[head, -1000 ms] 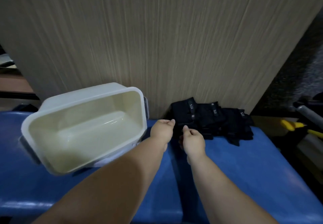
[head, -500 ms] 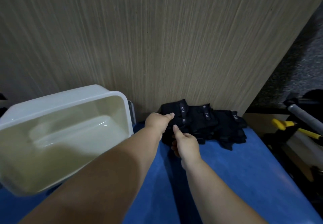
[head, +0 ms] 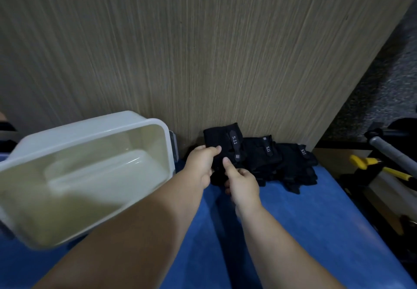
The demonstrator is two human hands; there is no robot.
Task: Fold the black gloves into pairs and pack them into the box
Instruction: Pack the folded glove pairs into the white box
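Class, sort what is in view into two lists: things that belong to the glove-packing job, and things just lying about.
Belongs to the job: pile of black gloves; leftmost glove, gripped by left hand and right hand; white box, nothing in it.

Just lying about: yellow-handled tool and grey bar, off the blue surface at right; wooden panel behind.

The blue surface (head: 316,221) bears the box (head: 74,130) and black gloves (head: 266,155).

Black gloves (head: 261,155) w/ grey tabs, cream box (head: 126,121), blue table (head: 316,232), woodgrain panel (head: 203,51)
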